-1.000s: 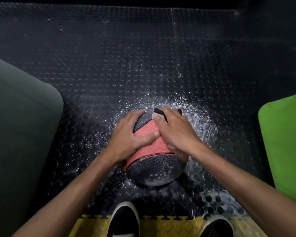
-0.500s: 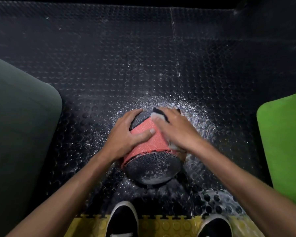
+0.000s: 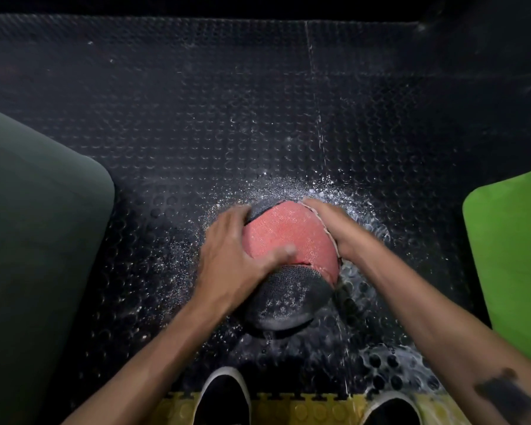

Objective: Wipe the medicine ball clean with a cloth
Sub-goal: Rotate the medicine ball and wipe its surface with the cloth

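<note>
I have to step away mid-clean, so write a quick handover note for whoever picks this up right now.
Left hand: grip on the left side of the medicine ball, thumb across the red panel, steadying it.
Right hand: pressing the cloth against the ball's right side; only the cloth's thin pale edge shows.
Ball sits on the wet studded black floor mat.
Done: cannot tell how much is wiped.
Left: pale specks remain on the near dark panel; wipe there.

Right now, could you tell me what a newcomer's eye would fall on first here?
The red and black ball in the middle, gripped by the left hand while the right hand presses a cloth to its side. White splatter rings it on the black studded floor, and a bright green mat glows at right.
</note>
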